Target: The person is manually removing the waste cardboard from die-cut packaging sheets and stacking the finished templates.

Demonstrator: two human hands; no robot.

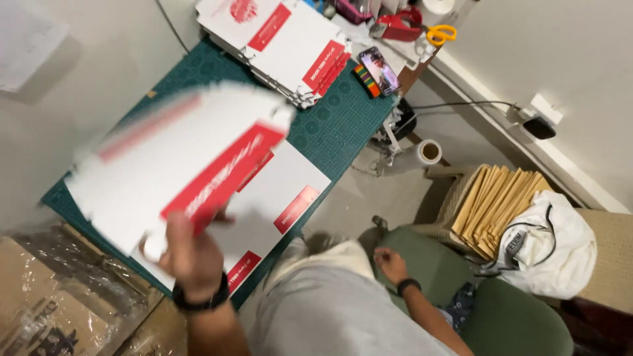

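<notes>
My left hand (191,254) grips the near edge of a flat white cardboard box blank with red panels (178,165), which is blurred with motion above the green cutting mat (330,125). Under it lies another flat white and red blank (283,191) on the mat. My right hand (390,264) hangs low beside my grey trouser leg, fingers curled, with nothing in it, over a green chair seat (514,316). Both wrists wear dark bands.
A stack of white and red blanks (283,46) sits at the mat's far end, with a phone (379,69), a red tape dispenser (399,26) and yellow-handled scissors (438,33) nearby. A basket of brown envelopes (494,201), a white bag (547,247) and a tape roll (430,151) lie right. Wrapped cartons (53,303) stand left.
</notes>
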